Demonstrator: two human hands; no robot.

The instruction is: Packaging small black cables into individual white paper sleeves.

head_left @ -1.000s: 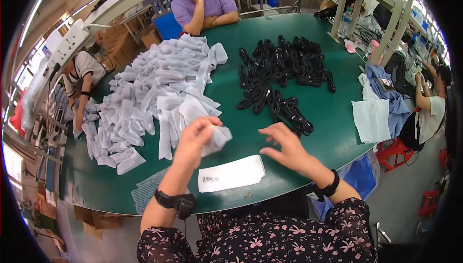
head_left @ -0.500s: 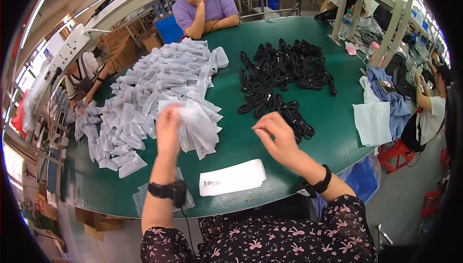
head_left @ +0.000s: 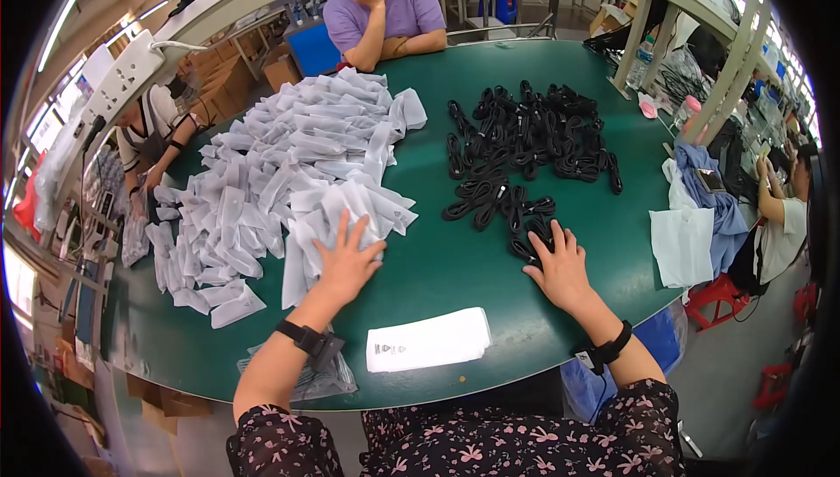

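— On the green table (head_left: 437, 267), where do your fingers stand?

— My left hand (head_left: 346, 258) lies flat, fingers spread wide, pressing the near edge of the heap of white plastic bags (head_left: 280, 171); it grips nothing. My right hand (head_left: 557, 267) rests palm down, fingers loosely spread, tips touching a coiled black cable (head_left: 534, 241) at the near end of the pile of black cables (head_left: 525, 144).

— And around them?

— A flat white bag with printing (head_left: 429, 340) lies between my forearms, near the table's edge. A seated person in a purple shirt (head_left: 389, 13) leans on the far side.
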